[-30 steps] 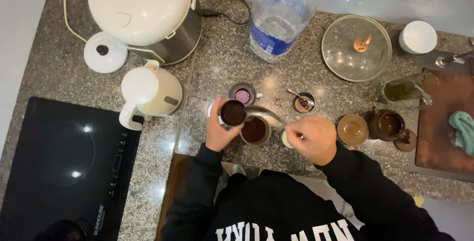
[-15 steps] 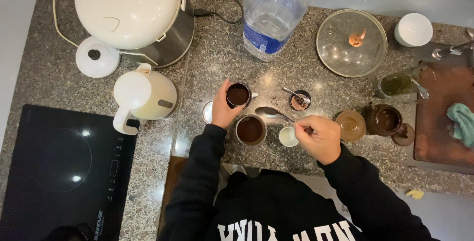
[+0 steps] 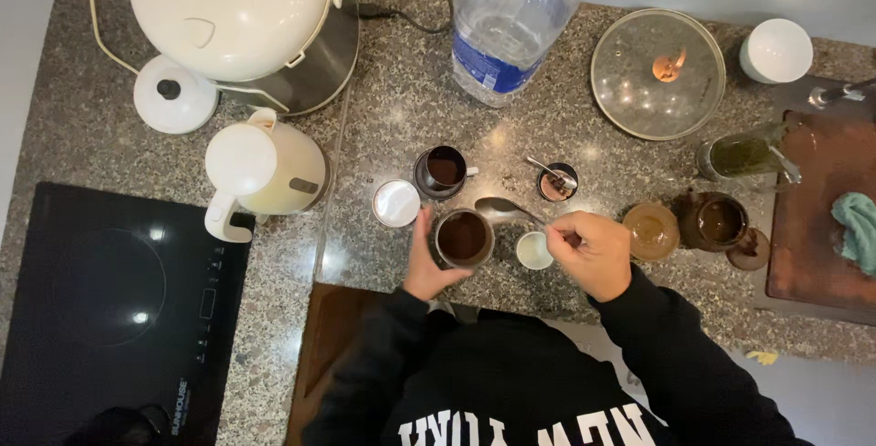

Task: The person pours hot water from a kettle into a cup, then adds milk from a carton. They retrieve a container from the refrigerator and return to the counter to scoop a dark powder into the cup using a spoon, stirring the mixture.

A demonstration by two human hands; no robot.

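Cup steadied, spoon poised at the centre of the frame.

The left hand (image 3: pixel 427 262) wraps narrowly round a small dark cup (image 3: pixel 463 237) of brown liquid on the granite tabletop (image 3: pixel 383 117); likely rigid, light and easily spilled (best gripped at its side wall). The right hand (image 3: pixel 593 251) pinches a metal spoon (image 3: pixel 506 209), bowl just above the cup.
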